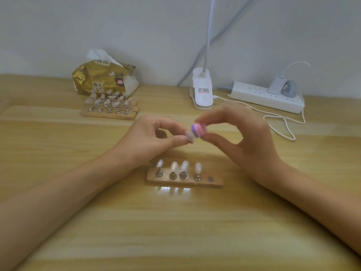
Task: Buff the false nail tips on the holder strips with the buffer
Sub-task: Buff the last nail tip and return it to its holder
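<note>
My left hand (154,137) pinches a clear false nail tip (190,136) between thumb and fingers, held above the table. My right hand (242,133) pinches a small pink, purple and white buffer block (199,130), whose end touches the tip. Below the hands lies a wooden holder strip (216,182) with several clear nail tips (183,166) standing on metal stems; its rightmost spot (210,179) is bare. A stack of holder strips (109,110) carrying several tips sits at the back left.
A gold tissue pack (103,77) stands behind the back strips. A white clip lamp base (202,92) sits at the back centre. A white power strip (265,97) with a plugged charger and trailing white cable (281,128) lies at the back right on the wooden table.
</note>
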Tool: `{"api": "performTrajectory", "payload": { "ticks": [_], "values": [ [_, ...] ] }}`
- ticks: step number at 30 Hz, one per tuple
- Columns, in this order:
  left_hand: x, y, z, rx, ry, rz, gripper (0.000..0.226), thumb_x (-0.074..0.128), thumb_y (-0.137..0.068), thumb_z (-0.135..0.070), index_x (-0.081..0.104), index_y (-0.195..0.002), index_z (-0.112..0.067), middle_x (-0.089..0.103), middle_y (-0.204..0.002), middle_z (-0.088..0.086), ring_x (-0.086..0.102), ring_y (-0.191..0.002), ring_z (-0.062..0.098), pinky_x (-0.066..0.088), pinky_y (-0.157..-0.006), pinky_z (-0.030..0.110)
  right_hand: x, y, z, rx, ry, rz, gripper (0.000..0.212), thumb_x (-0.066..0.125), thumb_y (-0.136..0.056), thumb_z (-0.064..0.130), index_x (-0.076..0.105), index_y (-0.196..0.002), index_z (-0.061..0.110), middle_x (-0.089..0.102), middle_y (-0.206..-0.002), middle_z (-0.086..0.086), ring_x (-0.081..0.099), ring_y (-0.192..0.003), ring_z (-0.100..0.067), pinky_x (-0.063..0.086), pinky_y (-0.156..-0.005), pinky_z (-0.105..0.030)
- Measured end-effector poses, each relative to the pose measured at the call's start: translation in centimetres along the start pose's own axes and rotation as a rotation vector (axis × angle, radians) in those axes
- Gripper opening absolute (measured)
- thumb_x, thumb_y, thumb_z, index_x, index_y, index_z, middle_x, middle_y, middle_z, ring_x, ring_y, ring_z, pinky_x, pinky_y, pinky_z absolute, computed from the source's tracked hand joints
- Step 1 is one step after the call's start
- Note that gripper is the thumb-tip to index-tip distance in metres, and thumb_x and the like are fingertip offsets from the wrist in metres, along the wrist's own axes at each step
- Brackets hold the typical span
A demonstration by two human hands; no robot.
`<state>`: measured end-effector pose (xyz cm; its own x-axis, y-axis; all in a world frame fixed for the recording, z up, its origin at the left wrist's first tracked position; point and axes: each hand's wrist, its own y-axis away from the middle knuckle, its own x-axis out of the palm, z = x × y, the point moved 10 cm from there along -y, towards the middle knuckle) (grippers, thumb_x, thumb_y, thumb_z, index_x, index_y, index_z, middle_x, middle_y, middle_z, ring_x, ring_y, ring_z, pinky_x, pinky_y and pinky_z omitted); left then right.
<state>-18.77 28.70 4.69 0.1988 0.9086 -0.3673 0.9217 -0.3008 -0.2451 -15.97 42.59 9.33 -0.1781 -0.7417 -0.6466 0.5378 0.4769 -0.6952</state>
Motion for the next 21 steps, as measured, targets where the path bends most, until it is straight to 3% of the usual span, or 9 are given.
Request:
{"api": "performTrajectory", "payload": {
  "ticks": [2,6,10,13,19,21],
  "values": [
    [-0.1,0.0,0.1,-0.002,-0.009,-0.007,0.013,0.077,-0.071,-0.04,0.078,-0.077,-0.029,0.071,-0.078,-0.011,0.041,-0.053,0.011,0.033,-0.047,0.016,0.8,0.1,0.7,-0.046,0.071,0.039,0.009,0.076,-0.089,0.019,0.073,-0.096,0.015,0.071,-0.094,0.009,0.067,-0.092,-0.006,0.045,-0.088,-0.044],
    [-0.1,0.0,0.2,-0.01,-0.009,-0.009,0.002,0.078,-0.079,-0.027,0.079,-0.079,-0.028,0.073,-0.082,-0.009,0.043,-0.056,0.012,0.036,-0.049,0.012,-0.2,0.1,-1.3,0.068,-0.016,-0.009,0.009,0.077,-0.089,0.013,0.072,-0.096,0.011,0.072,-0.094,0.007,0.069,-0.092,-0.008,0.05,-0.086,-0.051],
    [-0.3,0.0,0.4,-0.031,-0.008,-0.028,0.014,0.078,-0.073,-0.037,0.079,-0.08,-0.025,0.071,-0.076,-0.009,0.043,-0.055,0.009,0.034,-0.047,0.012,0.6,0.3,0.5,-0.049,0.098,0.013,0.008,0.075,-0.09,0.018,0.073,-0.098,0.018,0.073,-0.097,0.009,0.069,-0.094,-0.011,0.044,-0.088,-0.048],
    [-0.3,0.0,0.4,-0.034,0.009,-0.027,0.005,0.079,-0.077,-0.026,0.079,-0.08,-0.023,0.069,-0.073,-0.01,0.042,-0.054,0.008,0.034,-0.047,0.012,0.1,0.3,-0.2,-0.016,0.092,-0.012,0.009,0.078,-0.087,0.016,0.074,-0.096,0.017,0.074,-0.096,0.008,0.07,-0.092,-0.013,0.045,-0.085,-0.052],
    [-0.3,0.0,0.5,-0.038,-0.006,-0.029,0.003,0.078,-0.078,-0.024,0.078,-0.081,-0.023,0.068,-0.074,-0.01,0.042,-0.055,0.011,0.033,-0.048,0.012,0.3,0.3,-0.7,0.033,0.025,0.003,0.01,0.079,-0.085,0.012,0.075,-0.094,0.012,0.075,-0.096,0.008,0.07,-0.09,-0.009,0.05,-0.083,-0.046],
    [-0.2,0.0,0.3,-0.032,-0.004,-0.017,0.002,0.079,-0.078,-0.026,0.078,-0.079,-0.026,0.066,-0.066,-0.015,0.04,-0.052,0.008,0.032,-0.047,0.012,0.3,0.3,0.0,-0.032,0.099,-0.004,0.009,0.079,-0.087,0.014,0.076,-0.095,0.014,0.075,-0.099,0.009,0.07,-0.093,-0.011,0.048,-0.084,-0.045]
  ]
}}
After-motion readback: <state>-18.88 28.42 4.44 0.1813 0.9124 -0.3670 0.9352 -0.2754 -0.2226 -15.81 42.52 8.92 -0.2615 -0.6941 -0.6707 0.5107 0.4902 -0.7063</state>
